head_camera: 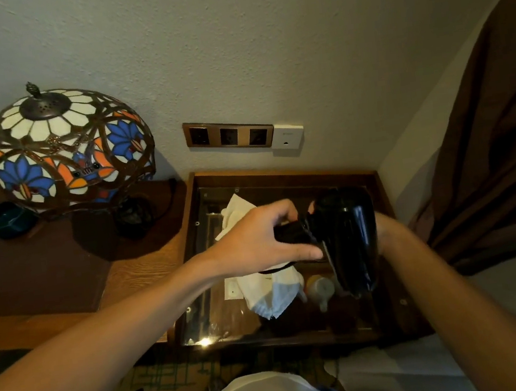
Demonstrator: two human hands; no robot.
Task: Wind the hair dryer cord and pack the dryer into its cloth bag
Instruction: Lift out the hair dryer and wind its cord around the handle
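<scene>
A black hair dryer (349, 239) hangs in the air above a glass-topped side table (283, 172). My left hand (256, 241) is closed around the dryer's handle end, where the black cord appears wound up. My right hand (383, 231) grips the dryer's barrel from behind and is mostly hidden by it. A short loop of black cord (276, 269) shows just below my left hand. The white cloth bag (270, 287) lies crumpled on the glass under the dryer, partly covered by my left hand.
A stained-glass lamp (63, 145) and a dark bowl (7, 220) stand on the wooden desk (147, 262) at the left. A row of wall sockets (229, 135) sits above the table. A brown curtain (498, 137) hangs at the right, over a white bed (509, 293).
</scene>
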